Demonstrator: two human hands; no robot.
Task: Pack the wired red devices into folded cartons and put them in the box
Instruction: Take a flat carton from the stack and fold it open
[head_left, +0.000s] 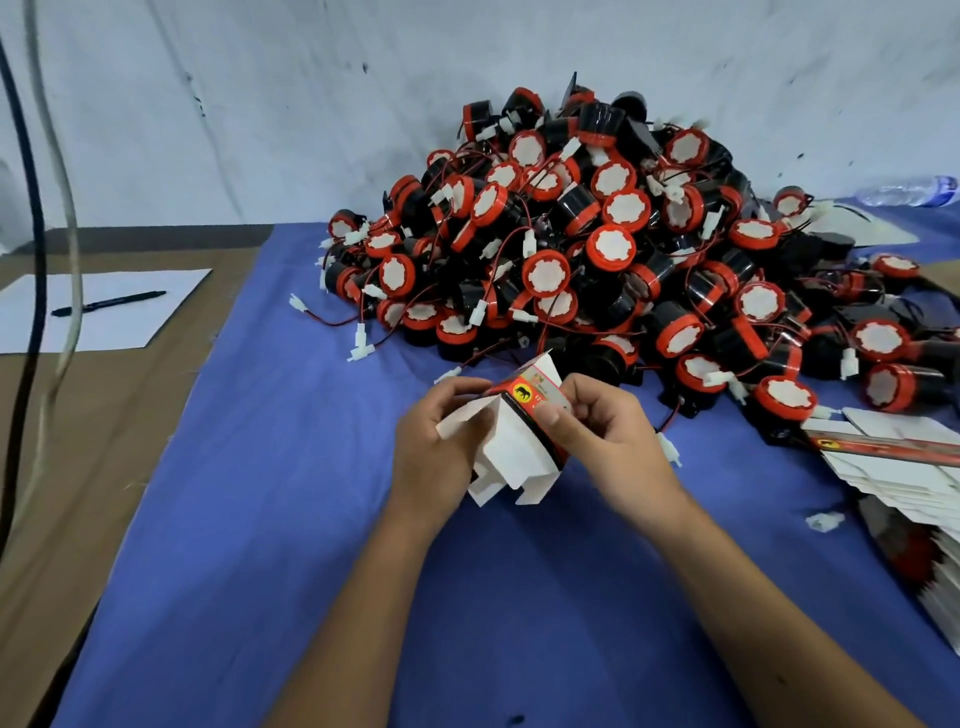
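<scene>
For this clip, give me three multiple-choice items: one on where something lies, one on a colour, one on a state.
1. Where does the pen lie?
A. On the white sheet of paper at the far left
B. On top of the pile of devices
C. Under the flat cartons

2. What colour is the cloth under the pile of devices?
A. Green
B. Blue
C. Yellow

3. What state is the carton in?
A. Lying flat in the stack
B. Sealed shut
C. Held by both hands with its white flaps open

Answers:
1. A, the dark pen rests on the sheet, apart from the pile.
2. B, blue cloth shows all round the pile and under the arms.
3. C, the left hand and right hand grip it, flaps sticking out, while the stack of flat cartons lies to the right.
</scene>
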